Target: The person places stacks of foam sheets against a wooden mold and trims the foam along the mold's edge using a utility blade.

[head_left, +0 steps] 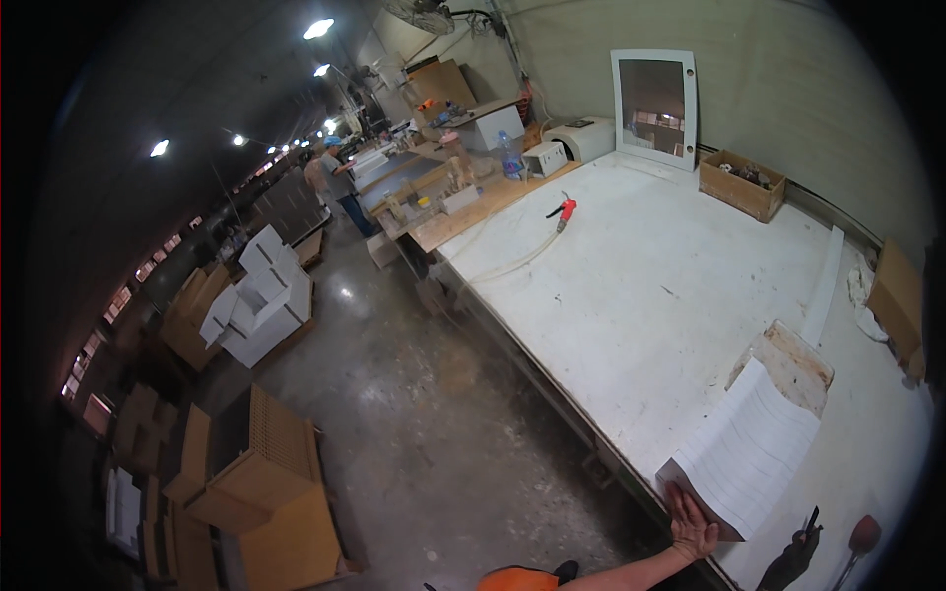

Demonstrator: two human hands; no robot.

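Note:
My left hand (693,523) is bare and grips the near left edge of a white sheet (751,448) marked with faint wavy lines. The sheet bends upward slightly, a darker strip showing along the held edge. Its far end lies against a worn, stained board (791,365) on the white table (631,295). To the right, at the lower border, a dark, gloved-looking shape that appears to be my right hand (791,559) closes round a slim black pointed tool (813,519). Beside it is a reddish-brown headed tool (864,535) with a thin handle.
A red air blow gun (565,212) with its hose lies across the table. Along the wall stand a white-framed panel (654,108) and a cardboard box (741,187) of small parts. Stacked brown boards (261,463) and white pieces (258,305) occupy the left floor. A person (345,182) stands farther back.

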